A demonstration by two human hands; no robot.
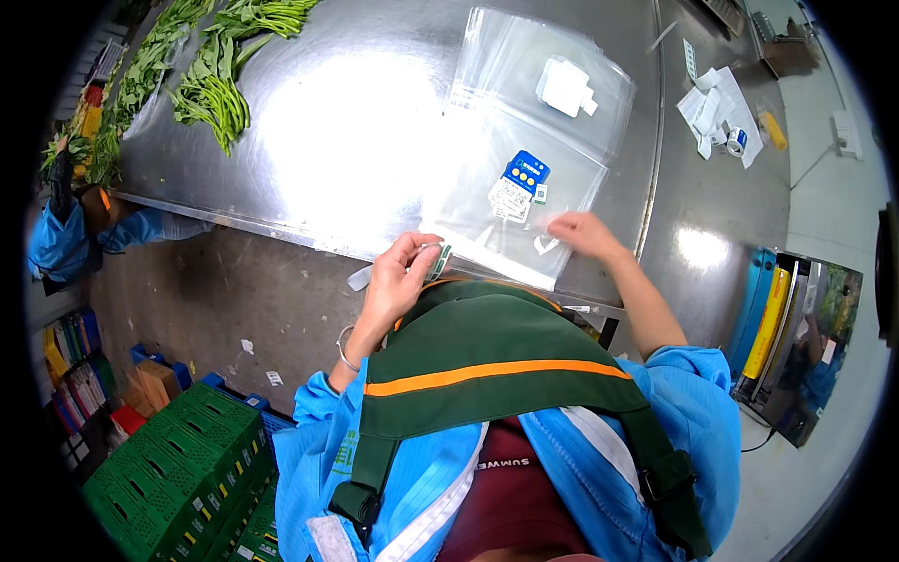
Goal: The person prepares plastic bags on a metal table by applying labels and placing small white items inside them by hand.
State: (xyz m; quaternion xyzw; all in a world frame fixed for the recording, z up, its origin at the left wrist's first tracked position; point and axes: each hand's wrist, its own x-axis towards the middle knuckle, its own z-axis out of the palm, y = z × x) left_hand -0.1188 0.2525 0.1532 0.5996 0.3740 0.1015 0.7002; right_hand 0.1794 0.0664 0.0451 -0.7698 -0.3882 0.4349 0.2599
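A stack of clear plastic bags (pixel 585 173) lies on the metal table in front of me. The top bag bears a blue and white printed label (pixel 527 170), a white sticker (pixel 510 200) and a small green-edged one. My left hand (pixel 395 279), at the table's near edge, pinches a strip of green and white stickers (pixel 437 262). Over the right side of the top bag is my right hand (pixel 588 234), its fingers drawn together; whatever is at the fingertips is too small to tell. A small white patch shows beside them.
Leafy green vegetables (pixel 215 94) lie at the far left. A person in a blue sleeve (pixel 61 239) is beyond them. Paper and label rolls (pixel 721 117) lie at the right. Green crates (pixel 178 459) stand on the floor at left; blue and yellow folders (pixel 770 314) stand at right.
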